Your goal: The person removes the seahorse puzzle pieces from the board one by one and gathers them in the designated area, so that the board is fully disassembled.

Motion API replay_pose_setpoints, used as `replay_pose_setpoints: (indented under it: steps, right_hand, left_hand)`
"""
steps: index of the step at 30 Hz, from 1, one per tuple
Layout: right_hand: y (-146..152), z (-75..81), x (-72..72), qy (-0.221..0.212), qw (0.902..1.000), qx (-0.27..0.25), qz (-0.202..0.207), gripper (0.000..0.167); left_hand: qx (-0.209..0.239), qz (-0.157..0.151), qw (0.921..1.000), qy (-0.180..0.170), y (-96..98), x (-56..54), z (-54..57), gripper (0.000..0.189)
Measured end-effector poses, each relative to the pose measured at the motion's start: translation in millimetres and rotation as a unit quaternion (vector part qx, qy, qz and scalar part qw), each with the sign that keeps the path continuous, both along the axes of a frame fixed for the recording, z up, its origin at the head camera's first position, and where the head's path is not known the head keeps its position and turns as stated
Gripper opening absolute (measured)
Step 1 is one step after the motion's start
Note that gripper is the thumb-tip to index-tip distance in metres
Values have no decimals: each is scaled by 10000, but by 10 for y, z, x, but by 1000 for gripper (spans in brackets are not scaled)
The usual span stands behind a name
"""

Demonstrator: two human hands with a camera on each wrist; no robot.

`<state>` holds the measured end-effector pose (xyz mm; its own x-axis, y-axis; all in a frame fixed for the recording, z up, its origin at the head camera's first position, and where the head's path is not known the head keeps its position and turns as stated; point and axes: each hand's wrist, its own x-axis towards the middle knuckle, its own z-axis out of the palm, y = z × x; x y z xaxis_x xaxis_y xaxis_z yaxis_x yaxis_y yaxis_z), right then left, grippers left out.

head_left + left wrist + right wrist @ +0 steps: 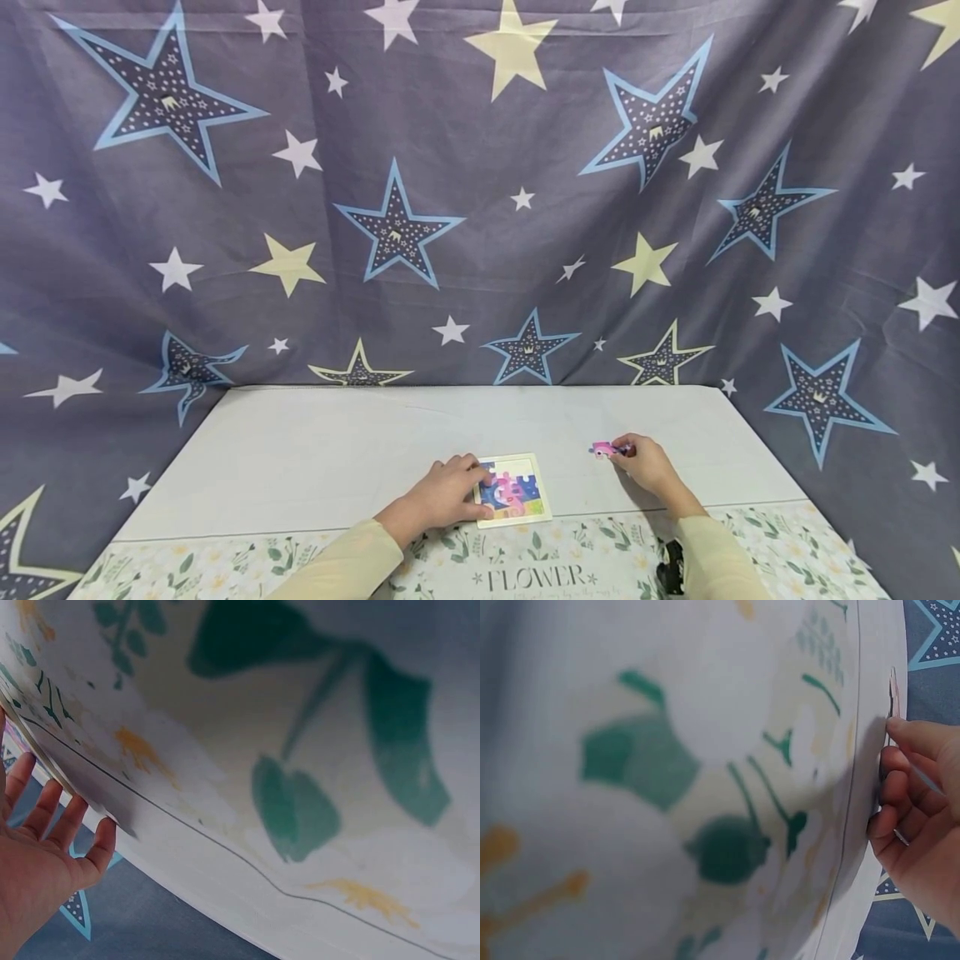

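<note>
A small square jigsaw puzzle in a cream tray [545, 500] lies on the table, partly filled with pink, blue and green pieces. Its upper right part shows pale bare tray. My left hand [442, 497] holds the tray at its left side, thumb near the lower corner and fingers further up. In the left wrist view, the fingers of the left hand [56, 840] bend against the tray's edge. To the right of the tray, my right hand [648, 465] pinches a pink and purple puzzle piece [602, 450] between thumb and fingers. The right wrist view shows that piece [894, 694] nearly edge-on.
The white table top [360, 442] has a floral printed strip [540, 554] with the word FLOWER along its near side. A dark object [670, 568] shows beside the right sleeve. A grey star-patterned curtain [480, 125] hangs behind the table and at both sides.
</note>
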<state>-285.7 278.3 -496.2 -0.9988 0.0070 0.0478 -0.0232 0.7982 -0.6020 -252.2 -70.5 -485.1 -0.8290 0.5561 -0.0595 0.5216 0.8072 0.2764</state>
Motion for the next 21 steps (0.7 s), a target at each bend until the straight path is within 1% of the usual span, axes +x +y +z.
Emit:
replay_pose_setpoints:
  steps: [6, 12, 21]
  right_hand:
    - [-16, 32, 5, -53, 10000, -4, 6, 24]
    - [-13, 21, -13, -138, 9999, 32, -14, 25]
    - [-22, 37, 1, -161, 9998, -72, 58, 25]
  left_hand:
    - [-5, -1, 10000, 16, -1, -8, 7, 56]
    - [-40, 7, 10000, 2, 0, -9, 3, 55]
    - [-42, 19, 10000, -31, 2, -2, -6, 56]
